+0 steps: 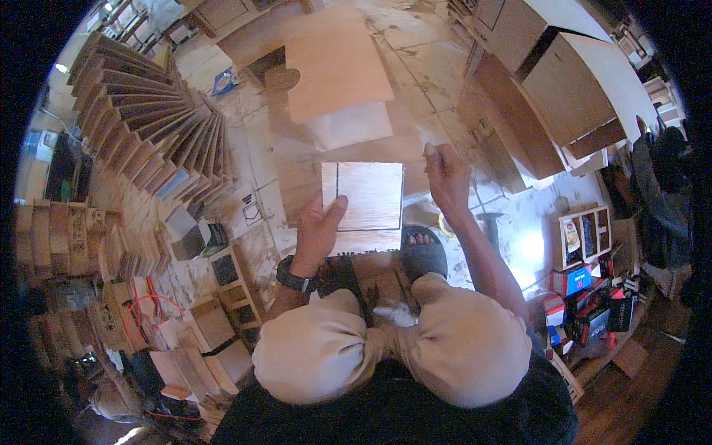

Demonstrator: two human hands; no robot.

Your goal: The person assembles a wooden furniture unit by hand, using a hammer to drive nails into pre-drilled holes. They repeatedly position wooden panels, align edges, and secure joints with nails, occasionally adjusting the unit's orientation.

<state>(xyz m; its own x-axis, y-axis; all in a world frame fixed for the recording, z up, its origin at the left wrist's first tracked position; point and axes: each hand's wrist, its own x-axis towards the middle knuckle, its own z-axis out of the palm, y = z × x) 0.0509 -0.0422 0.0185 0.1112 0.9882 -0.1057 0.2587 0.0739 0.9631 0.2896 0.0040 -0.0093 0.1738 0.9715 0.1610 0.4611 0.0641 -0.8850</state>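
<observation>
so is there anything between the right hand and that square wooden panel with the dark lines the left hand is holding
Nothing visible. The right hand hovers just off the right edge of the square light-wood panel, with only bare floor in the gap. The left hand grips the panel's lower left side.

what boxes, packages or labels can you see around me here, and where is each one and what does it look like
Blue box: right of the person's knees, on the floor, small and rectangular.
Red and black boxes: just below it, stacked in a cluster.
Yellow-fronted packet: standing in a small wooden shelf unit on the right.
Blue flat item: upper left floor, too small to tell its kind.
</observation>
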